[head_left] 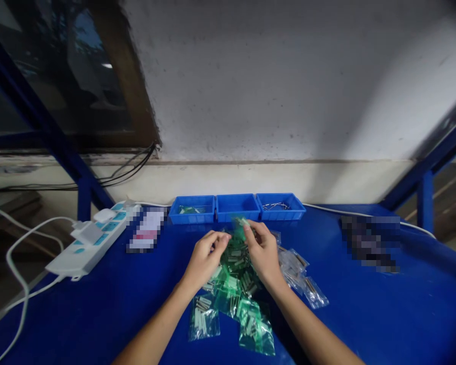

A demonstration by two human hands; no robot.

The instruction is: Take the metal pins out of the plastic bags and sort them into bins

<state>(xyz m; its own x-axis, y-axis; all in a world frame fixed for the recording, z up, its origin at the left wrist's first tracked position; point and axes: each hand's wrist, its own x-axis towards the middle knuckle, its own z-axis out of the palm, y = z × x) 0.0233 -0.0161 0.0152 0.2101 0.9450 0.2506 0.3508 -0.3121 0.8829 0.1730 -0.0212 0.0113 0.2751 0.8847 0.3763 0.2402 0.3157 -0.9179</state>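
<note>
A blue surface (137,309) stands against a pale wall (273,91), with a dark window (61,66) at ten o'clock. Seen from the pile of small bags (231,288) in the middle, three blue bins stand in a row around twelve o'clock: the left bin (192,219) holds a little greenish material, the middle bin (238,217) shows mostly its blue floor, and the right bin (284,215) holds thin metal pieces.

The right hand (264,252) is above the pile's one o'clock side, its fingers pinched on a small green bag (240,228), which is blurred. The left hand (205,256) is at eleven o'clock, its fingers curled, thumb close to forefinger; whether they grip anything I cannot tell.

The pile mixes green and clear bags with pale strips and metal pins inside. One clear bag (204,320) lies at seven o'clock, another (314,293) at three. A white power strip (87,248) with plugs lies at ten o'clock, a pixelated phone-like item (148,230) just beside it, and a dark pixelated object (368,243) at two.
</note>
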